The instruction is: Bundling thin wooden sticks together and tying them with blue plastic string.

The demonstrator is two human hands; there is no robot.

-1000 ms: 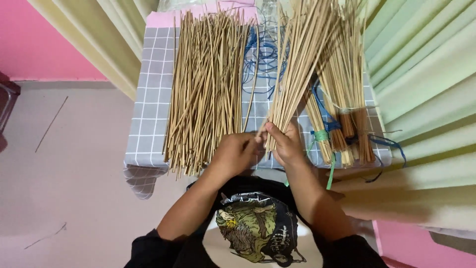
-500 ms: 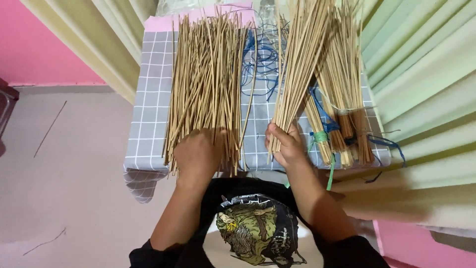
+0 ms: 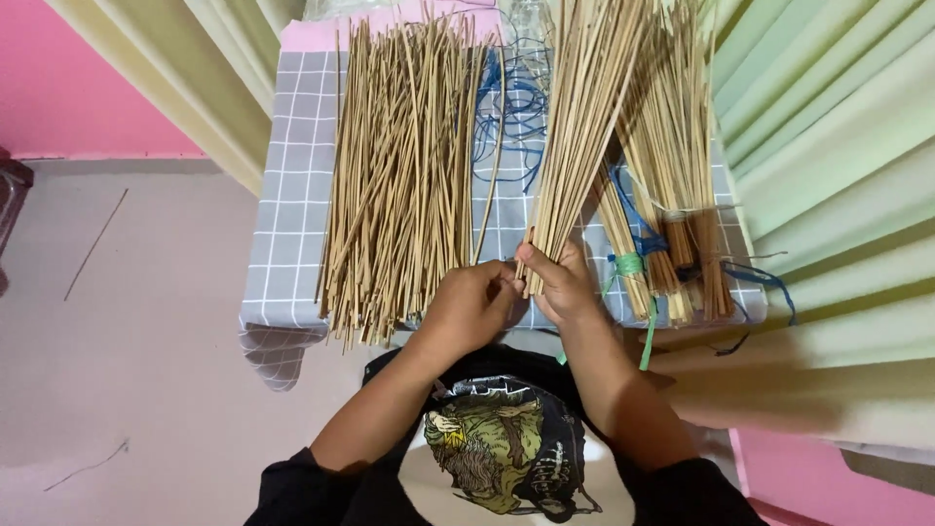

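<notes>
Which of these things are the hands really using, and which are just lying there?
In use:
- right hand gripping a bunch of thin sticks
- left hand at the bunch's lower end
- loose stick pile beside it

Lying about:
- tied stick bundles
- blue string
- grey checked cloth
- curtains

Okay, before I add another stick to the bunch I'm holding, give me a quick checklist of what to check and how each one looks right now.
1. Right hand grips the held bunch near its lower end: ok.
2. Left hand is at the base of the bunch, fingertips meeting it: ok.
3. Loose pile of sticks lies on the checked cloth, beside the left hand: ok.
4. Tied bundles sit apart on the right: ok.
5. Blue string tangled in the held bunch: cannot tell.
</notes>
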